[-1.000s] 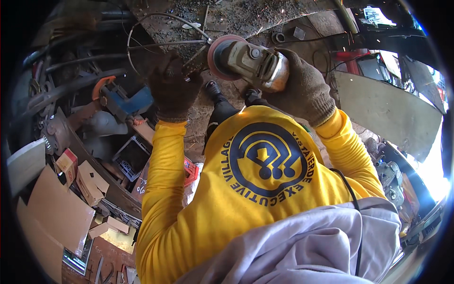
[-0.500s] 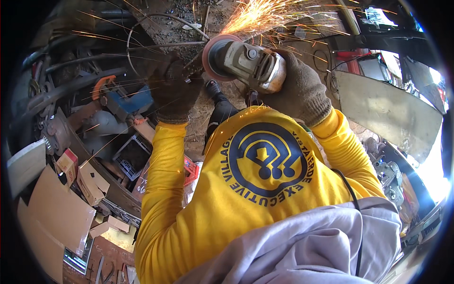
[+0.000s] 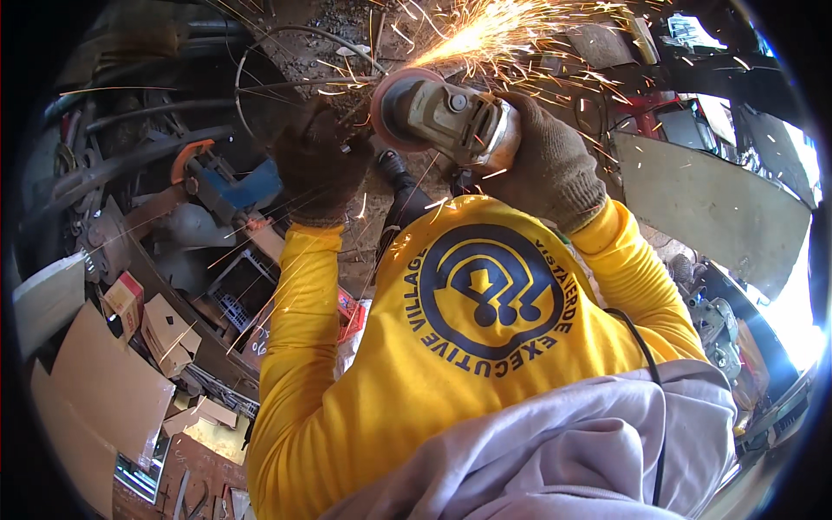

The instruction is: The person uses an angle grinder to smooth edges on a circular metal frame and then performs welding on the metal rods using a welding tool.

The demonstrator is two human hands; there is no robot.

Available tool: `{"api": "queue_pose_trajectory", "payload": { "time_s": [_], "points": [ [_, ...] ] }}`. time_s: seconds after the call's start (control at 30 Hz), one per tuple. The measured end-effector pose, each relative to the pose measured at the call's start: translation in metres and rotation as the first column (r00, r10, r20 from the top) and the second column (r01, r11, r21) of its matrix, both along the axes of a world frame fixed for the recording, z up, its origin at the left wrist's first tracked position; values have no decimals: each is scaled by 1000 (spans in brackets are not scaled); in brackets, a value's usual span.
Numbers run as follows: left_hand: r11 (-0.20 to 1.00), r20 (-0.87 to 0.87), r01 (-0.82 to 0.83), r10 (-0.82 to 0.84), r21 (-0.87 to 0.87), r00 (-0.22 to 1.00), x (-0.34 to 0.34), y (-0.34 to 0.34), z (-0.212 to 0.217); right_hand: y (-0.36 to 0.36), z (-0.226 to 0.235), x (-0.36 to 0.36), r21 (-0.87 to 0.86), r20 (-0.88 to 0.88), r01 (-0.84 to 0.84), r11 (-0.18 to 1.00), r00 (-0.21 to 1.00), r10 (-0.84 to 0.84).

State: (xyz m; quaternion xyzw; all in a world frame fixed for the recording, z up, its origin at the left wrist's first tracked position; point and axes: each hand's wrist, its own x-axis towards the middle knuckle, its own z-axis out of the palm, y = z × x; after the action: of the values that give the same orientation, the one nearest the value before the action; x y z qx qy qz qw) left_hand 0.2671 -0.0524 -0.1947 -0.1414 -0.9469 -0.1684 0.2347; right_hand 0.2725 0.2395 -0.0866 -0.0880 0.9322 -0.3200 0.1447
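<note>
An angle grinder [image 3: 464,117] with a reddish disc [image 3: 394,108] is in my right hand [image 3: 559,165], whose brown knit glove wraps round the rear of its body. Bright sparks [image 3: 494,39] stream away from the far edge of the disc, toward the top right. My left hand [image 3: 321,173], in a dark glove, is closed just left of the disc. A small shiny bit shows at its fingers, but shadow hides what it grips. Beyond that hand, a thin curved metal rod [image 3: 303,82] reaches toward the disc.
On the left lie a blue metal piece [image 3: 247,186], an orange curved part [image 3: 186,160], a dark crate [image 3: 238,290] and cardboard [image 3: 100,381]. A pale sheet panel [image 3: 711,204] leans at the right, above metal machine parts [image 3: 715,329]. Gravelly debris [image 3: 321,56] covers the ground ahead.
The spark stream has grown brighter and wider, with more stray sparks around my arms. Both hands and the grinder stay almost in place.
</note>
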Motion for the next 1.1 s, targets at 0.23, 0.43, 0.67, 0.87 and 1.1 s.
{"api": "queue_pose_trajectory", "payload": {
  "time_s": [0.23, 0.43, 0.67, 0.87, 1.1],
  "points": [
    [997, -174, 51, -41, 50, 984, -3, -3, -18, 0, 0, -3, 113, 118, -56, 992, 992, 42],
    [999, -21, -45, 45, -15, 999, 4, 6, 2, 5, -9, -4, 60, 72, -5, 998, 997, 0],
    [1000, 146, -13, 10, 22, 989, 3, -2, -5, -4, 7, -3, 26, -51, 8, 1000, 999, -7],
    [997, 17, 62, -62, -36, 998, -1, -5, -8, 1, -3, -4, -29, -39, 8, 1000, 999, -9],
    [999, -27, 49, -49, 9, 998, -3, 1, 2, 3, -2, -3, 43, -13, 21, 999, 1000, -20]
  ]
}}
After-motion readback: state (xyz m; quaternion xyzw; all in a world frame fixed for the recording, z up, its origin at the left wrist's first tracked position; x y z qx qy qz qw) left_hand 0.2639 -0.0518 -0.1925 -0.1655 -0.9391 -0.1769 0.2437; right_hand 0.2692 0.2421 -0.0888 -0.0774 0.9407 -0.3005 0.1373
